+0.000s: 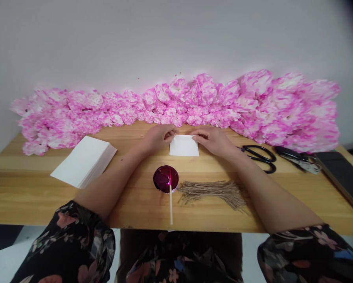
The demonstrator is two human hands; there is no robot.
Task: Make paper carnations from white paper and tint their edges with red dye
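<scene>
A small white sheet of paper [184,146] lies at the middle of the table, between my two hands. My left hand [160,137] pinches its upper left corner, fingers closed. At the upper right corner, my right hand [213,139] grips the paper between thumb and fingers. Nearer to me stands a small dish of dark magenta liquid [161,179], with a thin pale stick [171,204] leaning out over its rim. Right of the dish is a bundle of brown twine pieces [213,192]. A thick stack of white paper [83,162] sits left of my left forearm.
Many pink and white paper flowers [170,102] form a long row along the wall. Black-handled scissors [259,157], pliers-like cutters with black grips [297,158] and a dark flat board [343,177] lie on the wooden table [135,212] at right.
</scene>
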